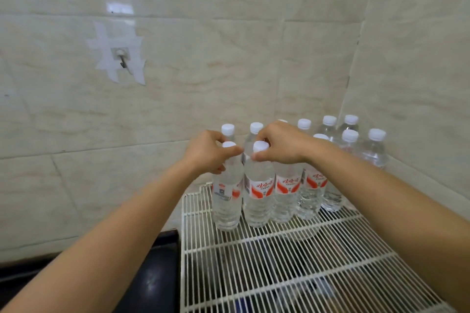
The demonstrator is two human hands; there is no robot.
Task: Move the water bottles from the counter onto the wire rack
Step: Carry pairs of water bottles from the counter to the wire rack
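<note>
Water bottles (259, 185) stand on the wire rack (254, 274), the front pair held at the top.
Left hand (211, 152) and right hand (282, 145) each clasp one neck, likely to seat the pair upright and tight against the others beyond the knuckles.

Water bottles (259, 185) — white labels with red script, seemingly 娃哈哈, smaller print too blurred

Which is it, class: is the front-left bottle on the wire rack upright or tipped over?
Upright: the front-left bottle stands base down on the wire rack, white cap on top, the left hand gripping its neck.
</note>
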